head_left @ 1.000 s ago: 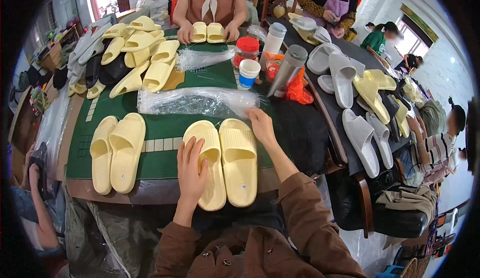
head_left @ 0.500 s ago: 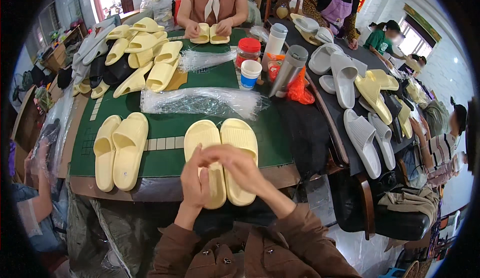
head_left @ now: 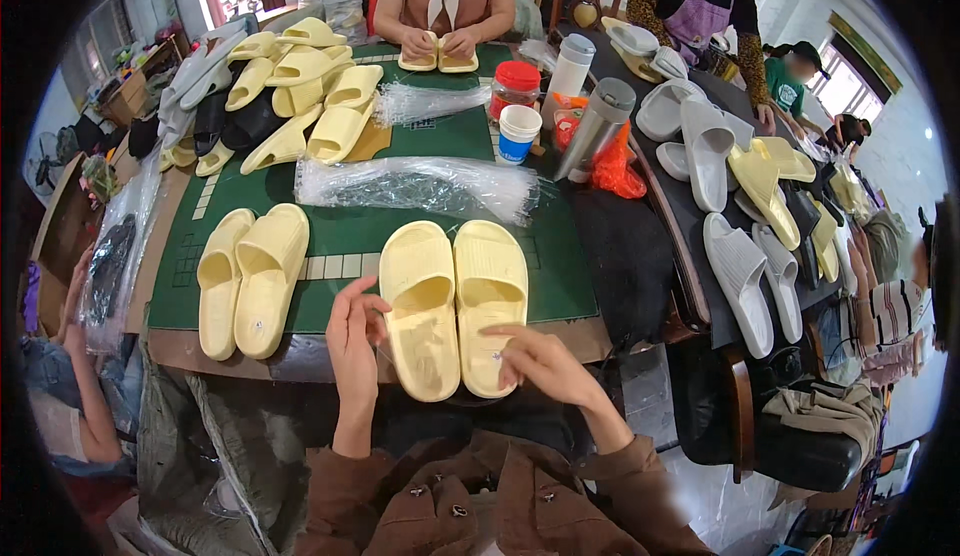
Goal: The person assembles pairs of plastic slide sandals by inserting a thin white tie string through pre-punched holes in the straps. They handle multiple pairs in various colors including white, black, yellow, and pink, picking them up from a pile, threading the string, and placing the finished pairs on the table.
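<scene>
A pair of pale yellow slide slippers lies at the table's near edge, toes pointing away from me: a left slipper (head_left: 420, 266) and a right slipper (head_left: 491, 266). Beside the left slipper's outer edge is my left hand (head_left: 354, 328), upright, fingers apart and loosely bent, holding nothing I can see. My right hand (head_left: 548, 366) reaches over the right slipper's heel, index finger stretched out, the other fingers bent together. A tiny pale piece shows by its fingertips; whether they grip it is unclear. A second yellow pair (head_left: 268, 276) lies to the left.
Bundled clear plastic sleeves (head_left: 420, 188) lie beyond the slippers. A yellow slipper pile (head_left: 310, 66) stands back left. A paper cup (head_left: 517, 136), red-lidded jar (head_left: 514, 89) and steel flask (head_left: 600, 126) stand right. Opposite, a person (head_left: 450, 6) handles slippers. Grey slippers (head_left: 735, 276) cover the right table.
My hands, together above the slippers before, have parted. The left moved to the slippers' left side, and the right came down over the right heel. The view has shifted slightly.
</scene>
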### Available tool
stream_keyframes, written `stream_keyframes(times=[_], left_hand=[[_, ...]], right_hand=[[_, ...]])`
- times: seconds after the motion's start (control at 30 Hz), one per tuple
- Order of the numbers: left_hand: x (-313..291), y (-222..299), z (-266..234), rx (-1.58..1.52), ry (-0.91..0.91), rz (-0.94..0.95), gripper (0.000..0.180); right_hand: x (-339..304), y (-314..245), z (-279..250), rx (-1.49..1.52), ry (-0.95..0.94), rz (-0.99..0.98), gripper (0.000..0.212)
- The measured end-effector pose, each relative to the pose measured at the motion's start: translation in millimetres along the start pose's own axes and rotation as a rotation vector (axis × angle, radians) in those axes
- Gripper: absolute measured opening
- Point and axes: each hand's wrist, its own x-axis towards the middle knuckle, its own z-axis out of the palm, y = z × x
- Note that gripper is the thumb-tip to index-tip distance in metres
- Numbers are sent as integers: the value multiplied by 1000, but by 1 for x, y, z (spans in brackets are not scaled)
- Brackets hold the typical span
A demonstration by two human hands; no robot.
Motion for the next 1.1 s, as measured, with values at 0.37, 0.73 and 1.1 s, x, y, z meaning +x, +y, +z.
stream_keyframes(times=[0.37, 0.73, 1.1], left_hand=[[-28, -18, 20, 209, -550, -383, 22], [-13, -17, 19, 590, -713, -225, 16], [-35, 3, 33, 623, -718, 22, 13]], right_hand=[[55, 7, -7, -436, 438, -210, 15], [42, 20, 17, -520, 316, -142, 21], [56, 13, 35, -41, 289, 5, 23]])
